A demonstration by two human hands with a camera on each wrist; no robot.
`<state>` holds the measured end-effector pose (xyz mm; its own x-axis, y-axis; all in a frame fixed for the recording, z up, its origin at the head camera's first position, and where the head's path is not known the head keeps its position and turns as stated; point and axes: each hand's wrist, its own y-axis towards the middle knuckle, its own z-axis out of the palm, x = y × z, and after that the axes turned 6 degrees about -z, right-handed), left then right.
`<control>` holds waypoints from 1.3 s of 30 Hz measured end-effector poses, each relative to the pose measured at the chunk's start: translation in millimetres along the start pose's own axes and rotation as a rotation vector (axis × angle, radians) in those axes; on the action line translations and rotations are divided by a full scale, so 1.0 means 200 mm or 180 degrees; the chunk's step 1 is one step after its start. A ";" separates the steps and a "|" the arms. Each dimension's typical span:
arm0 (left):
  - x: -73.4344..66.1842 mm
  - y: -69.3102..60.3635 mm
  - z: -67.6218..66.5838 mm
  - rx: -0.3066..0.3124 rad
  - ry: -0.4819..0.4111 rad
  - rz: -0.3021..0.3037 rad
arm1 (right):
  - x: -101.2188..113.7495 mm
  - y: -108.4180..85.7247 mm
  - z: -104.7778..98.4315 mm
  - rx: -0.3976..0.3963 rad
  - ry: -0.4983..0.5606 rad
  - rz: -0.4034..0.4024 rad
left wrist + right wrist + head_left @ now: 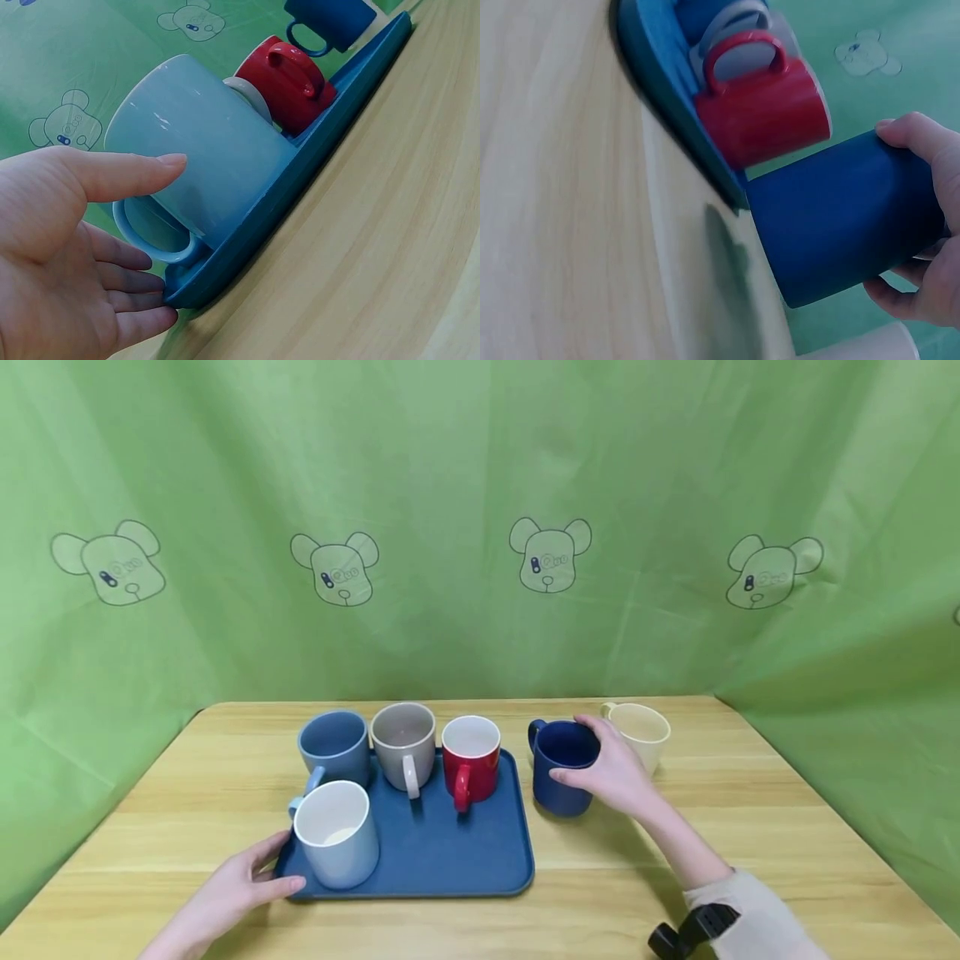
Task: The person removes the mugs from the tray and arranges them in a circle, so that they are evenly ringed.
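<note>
The right hand (611,768) grips a dark blue mug (562,789) near its rim, just right of the blue tray (450,860); thumb and fingers are on opposite sides of it in the right wrist view (847,217). At the tray's left end, the left hand (236,889) touches the edge with its fingers, thumb extended beside a light blue mug (341,852). In the left wrist view that hand (67,247) has its fingers loosely extended under the mug's handle. A red mug (471,760), a grey mug (401,747) and a medium blue mug (337,747) stand along the tray's back.
A cream mug (645,735) stands on the wooden table (172,785) behind the right hand. A green curtain (450,635) with bear-head drawings hangs behind the table. A black device (690,931) is strapped at the right sleeve.
</note>
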<state>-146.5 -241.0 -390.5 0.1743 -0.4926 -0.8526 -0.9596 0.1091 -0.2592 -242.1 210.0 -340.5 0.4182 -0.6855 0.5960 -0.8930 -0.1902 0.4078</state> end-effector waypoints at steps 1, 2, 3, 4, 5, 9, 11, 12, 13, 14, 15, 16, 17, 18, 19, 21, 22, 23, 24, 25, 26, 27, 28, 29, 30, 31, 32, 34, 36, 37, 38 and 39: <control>0.00 0.00 0.00 0.0003 0.0004 0.0001 | -0.01 0.01 0.01 0.0003 -0.0012 0.0026; 0.00 0.00 0.00 0.0004 0.0004 -0.0004 | -0.03 0.01 0.01 0.0003 -0.0025 0.0045; 0.00 0.00 0.00 0.0001 0.0012 -0.0015 | -0.04 0.02 0.02 -0.0001 -0.0032 0.0055; 0.00 0.00 0.00 -0.0002 0.0028 -0.0019 | -0.05 0.02 0.03 -0.0007 -0.0032 0.0065; 0.00 0.00 0.00 -0.0009 0.0038 -0.0020 | -0.06 0.03 0.03 -0.0016 -0.0038 0.0070; 0.00 0.00 0.01 -0.0020 0.0043 -0.0046 | -0.09 0.04 0.06 -0.0060 -0.0044 0.0046; 0.00 0.00 0.01 -0.0020 0.0024 -0.0068 | -0.11 0.04 0.07 -0.0058 -0.0059 0.0046; 0.00 0.00 0.01 -0.0011 0.0035 -0.0075 | -0.12 0.03 0.07 -0.0053 -0.0062 0.0053; 0.00 0.00 0.01 -0.0004 0.0050 -0.0081 | -0.12 0.03 0.07 -0.0045 -0.0055 0.0067; 0.00 0.00 0.01 -0.0002 0.0050 -0.0092 | -0.13 0.03 0.07 -0.0037 -0.0045 0.0084; 0.00 0.00 0.01 -0.0006 0.0058 -0.0101 | -0.13 0.02 0.08 -0.0036 -0.0032 0.0108; 0.00 0.00 0.01 -0.0008 0.0055 -0.0098 | -0.13 0.02 0.08 -0.0034 -0.0026 0.0130; 0.00 0.00 0.01 -0.0010 0.0060 -0.0096 | -0.13 0.02 0.07 -0.0032 -0.0018 0.0143; 0.00 0.00 0.01 -0.0012 0.0065 -0.0090 | -0.13 0.02 0.07 -0.0030 -0.0013 0.0150; 0.00 0.00 0.01 -0.0022 0.0054 -0.0089 | -0.13 0.02 0.07 -0.0024 -0.0018 0.0153; 0.00 0.00 0.01 -0.0037 0.0042 -0.0085 | -0.13 0.02 0.06 -0.0006 -0.0049 0.0149; 0.00 0.00 0.01 -0.0037 0.0037 -0.0084 | -0.13 0.02 0.06 0.0008 -0.0074 0.0149; 0.00 0.00 0.01 -0.0035 0.0056 -0.0071 | -0.13 0.02 0.05 0.0023 -0.0098 0.0151; 0.00 0.00 0.01 -0.0031 0.0070 -0.0065 | -0.12 0.02 0.05 0.0034 -0.0125 0.0161; -0.01 0.00 0.01 -0.0035 0.0071 -0.0068 | -0.12 0.02 0.04 0.0034 -0.0146 0.0166; -0.01 0.00 0.01 -0.0035 0.0084 -0.0066 | -0.12 0.02 0.04 0.0022 -0.0189 0.0179; -0.01 0.00 0.01 -0.0034 0.0097 -0.0059 | -0.12 0.02 0.04 -0.0003 -0.0238 0.0182; -0.01 0.00 0.01 -0.0038 0.0103 -0.0061 | -0.11 0.02 0.03 -0.0038 -0.0290 0.0191; -0.01 0.00 0.01 -0.0037 0.0120 -0.0053 | -0.11 0.02 0.03 -0.0080 -0.0348 0.0200; -0.01 0.00 0.01 -0.0040 0.0117 -0.0056 | -0.11 0.01 0.03 -0.0133 -0.0411 0.0206; -0.01 0.00 0.01 -0.0041 0.0116 -0.0058 | -0.11 0.01 0.03 -0.0191 -0.0467 0.0213; -0.01 0.00 0.01 -0.0037 0.0133 -0.0049 | -0.11 0.01 0.03 -0.0243 -0.0524 0.0225; -0.01 0.00 0.01 -0.0030 0.0134 -0.0051 | -0.11 0.00 0.03 -0.0331 -0.0603 0.0254; -0.01 0.00 0.00 -0.0019 0.0138 -0.0057 | -0.10 0.00 0.03 -0.0398 -0.0673 0.0288; -0.01 0.00 0.00 -0.0019 0.0131 -0.0073 | -0.11 -0.01 0.03 -0.0419 -0.0703 0.0304; -0.01 0.00 0.00 -0.0019 0.0122 -0.0085 | -0.11 -0.01 0.03 -0.0439 -0.0733 0.0315; -0.01 0.00 0.00 -0.0020 0.0118 -0.0092 | -0.11 -0.01 0.03 -0.0458 -0.0760 0.0326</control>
<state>-146.7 -239.0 -388.6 0.1937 -0.5272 -0.8274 -0.9557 0.0891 -0.2805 -250.7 220.1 -358.4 0.2609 -0.8452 0.4664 -0.8887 -0.0216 0.4580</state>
